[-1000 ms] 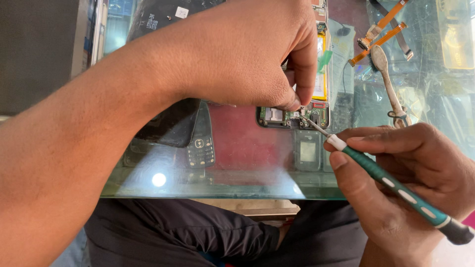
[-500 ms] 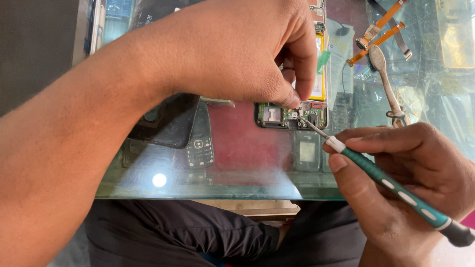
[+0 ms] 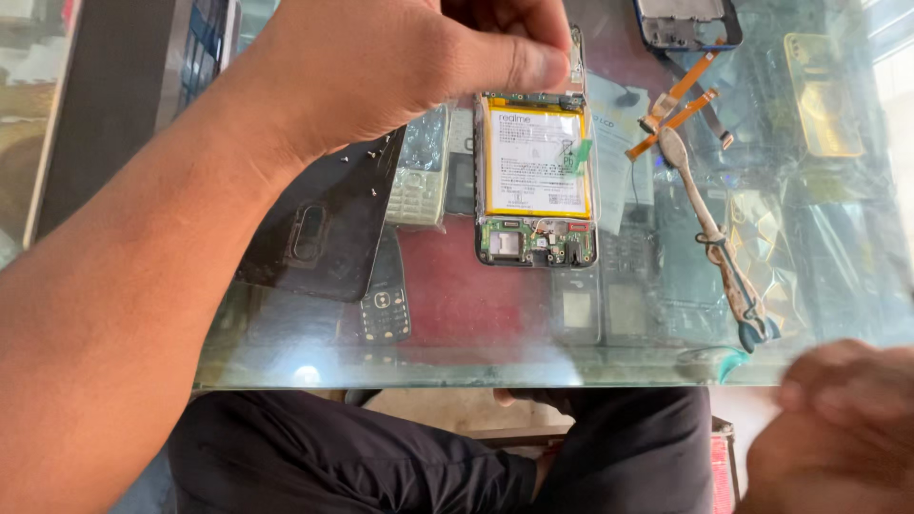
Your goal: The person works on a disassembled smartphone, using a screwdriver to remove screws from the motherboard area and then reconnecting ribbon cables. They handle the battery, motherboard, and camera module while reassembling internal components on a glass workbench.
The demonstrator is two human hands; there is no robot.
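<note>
glass table (image 3: 457, 366), left hand (image 3: 400, 67) pinching opened phone (image 3: 535, 181), yellow-edged white battery label, right hand (image 3: 838, 428) blurred, grip unclear

Red gap (image 3: 457, 305) free — tweezers (image 3: 709, 228) block rt.

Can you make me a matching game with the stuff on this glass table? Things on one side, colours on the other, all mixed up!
Things:
1. battery in the opened phone
2. back cover lying left of the phone
3. ribbon cables
4. clear case at the far right

Colours:
A. orange
B. see-through yellow
C. black
D. white with a yellow edge

Pairs: 1-D, 2-C, 3-A, 4-B
</note>
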